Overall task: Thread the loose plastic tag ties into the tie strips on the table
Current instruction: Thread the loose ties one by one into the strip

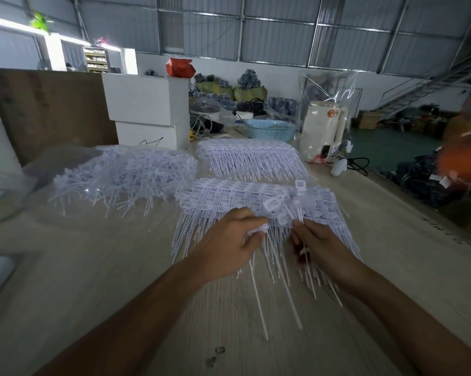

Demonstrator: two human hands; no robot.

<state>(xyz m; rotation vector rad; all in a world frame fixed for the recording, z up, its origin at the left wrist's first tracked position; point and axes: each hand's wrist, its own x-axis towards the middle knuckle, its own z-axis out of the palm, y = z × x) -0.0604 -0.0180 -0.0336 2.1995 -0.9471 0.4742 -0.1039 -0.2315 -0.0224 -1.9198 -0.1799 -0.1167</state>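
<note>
Pinching a small white tag head at its fingertips, the left hand (230, 244) keeps a narrow grip, knuckles up, over the near edge of the nearest tie strip stack (229, 195). Just beside it, the right hand (321, 249) curls its fingers round a few thin ties (290, 211), whose stems run up and away from the person to square heads standing above the stack. Other loose stems trail from under both hands toward the person, their long axes running roughly front to back on the desk (93, 280).

Tails of the nearest stack fan out toward the person, with its heads on the far side. A second strip stack (252, 158) lies behind it, laid the same way. To the left sits a tangled heap of loose ties (125, 176), pointing every way.

Farther back stand 2 white boxes (147, 112), a blue basket (269, 129) and a white kettle (324, 128).
</note>
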